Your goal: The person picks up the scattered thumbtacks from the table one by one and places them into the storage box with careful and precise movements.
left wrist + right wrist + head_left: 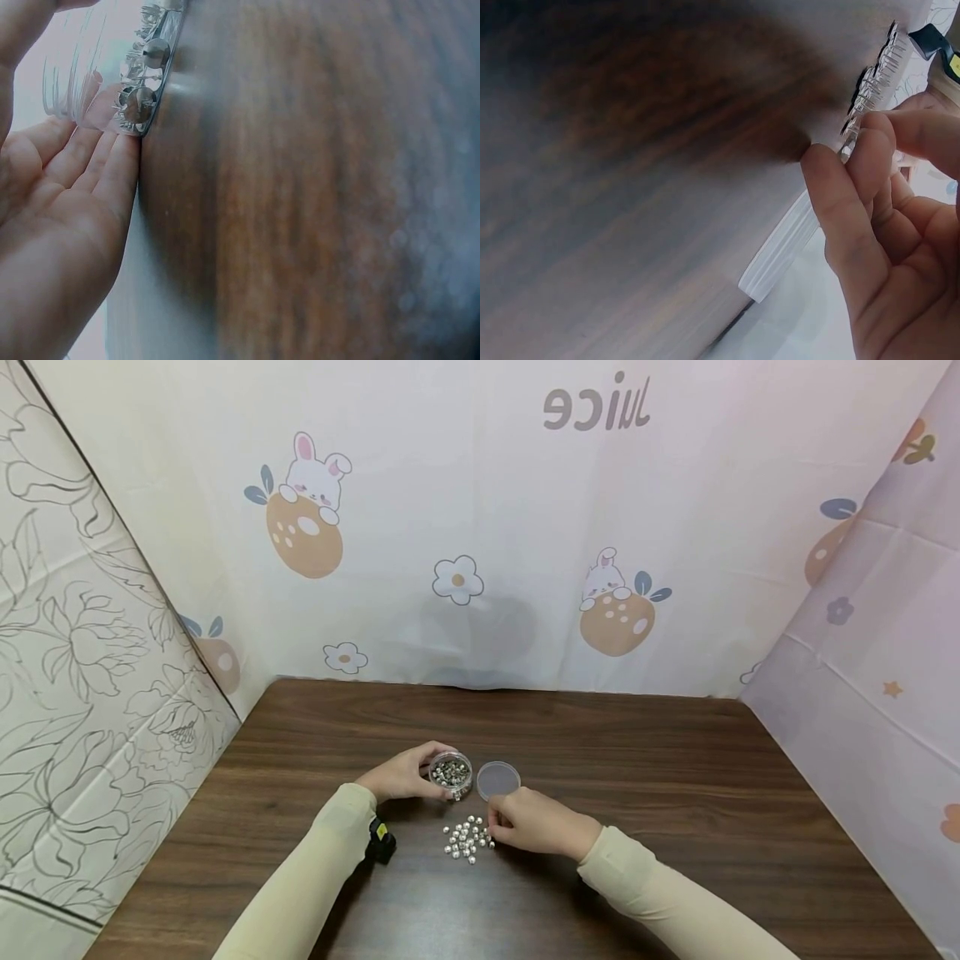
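My left hand (405, 774) curls round the side of a clear round jar (75, 67), thumb on one side and fingers on the other. Inside lie many silver thumbtacks (451, 772), which show through the wall in the left wrist view. A loose group of thumbtacks (465, 839) is spread on the table in front of the jar, points up in the right wrist view. At the group's right edge, my right hand (543, 821) pinches a thumbtack (846, 152) between thumb and index finger, mostly hidden by the fingertips.
A clear round lid (498, 781) lies on the brown wooden table (637, 752), right of the jar and just beyond my right hand. A black strap device (381, 842) sits at my left wrist. Patterned cloth (480, 527) hangs behind the table's far edge.
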Available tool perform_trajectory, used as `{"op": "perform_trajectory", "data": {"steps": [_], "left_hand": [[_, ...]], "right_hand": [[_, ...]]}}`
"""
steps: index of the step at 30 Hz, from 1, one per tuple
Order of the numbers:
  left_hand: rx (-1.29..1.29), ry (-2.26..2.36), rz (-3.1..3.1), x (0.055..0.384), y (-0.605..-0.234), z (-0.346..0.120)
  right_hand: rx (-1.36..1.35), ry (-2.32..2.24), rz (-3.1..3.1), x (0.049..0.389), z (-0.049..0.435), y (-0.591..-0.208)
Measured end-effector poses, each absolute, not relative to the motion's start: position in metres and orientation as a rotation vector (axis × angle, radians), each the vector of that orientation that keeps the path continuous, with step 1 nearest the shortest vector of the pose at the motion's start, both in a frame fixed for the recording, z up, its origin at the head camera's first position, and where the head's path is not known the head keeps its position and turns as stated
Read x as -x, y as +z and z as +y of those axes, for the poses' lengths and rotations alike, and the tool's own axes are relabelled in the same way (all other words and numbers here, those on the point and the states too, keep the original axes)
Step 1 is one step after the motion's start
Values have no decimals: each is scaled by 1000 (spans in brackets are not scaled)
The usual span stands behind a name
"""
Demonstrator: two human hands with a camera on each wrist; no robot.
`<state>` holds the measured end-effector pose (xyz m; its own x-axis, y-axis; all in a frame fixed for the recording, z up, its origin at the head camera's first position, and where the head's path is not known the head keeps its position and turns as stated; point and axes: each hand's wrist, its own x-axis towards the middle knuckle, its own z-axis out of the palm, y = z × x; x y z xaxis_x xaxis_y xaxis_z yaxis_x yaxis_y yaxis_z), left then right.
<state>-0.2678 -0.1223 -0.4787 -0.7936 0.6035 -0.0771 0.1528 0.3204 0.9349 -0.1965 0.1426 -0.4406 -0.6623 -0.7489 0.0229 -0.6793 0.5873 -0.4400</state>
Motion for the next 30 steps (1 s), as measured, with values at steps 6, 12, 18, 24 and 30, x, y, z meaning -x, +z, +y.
{"op": "perform_trajectory", "data": {"steps": [6,12,18,24,30], "left_hand": [[-671,1476,2176,269,-479,-123],[-671,1479,2161,270,-480,-124],[-686,1495,2146,272,-480,-124],[-692,1480,2160,271,-479,-124],[-667,1457,2162,269,-478,-123]], "right_hand": [[1225,-658,2650,200,143,-443],[1198,-717,2629,203,143,-442],[1181,-752,2671,210,139,-442],[1154,-826,2679,218,133,-442],[1143,-884,2703,226,125,-441]]}}
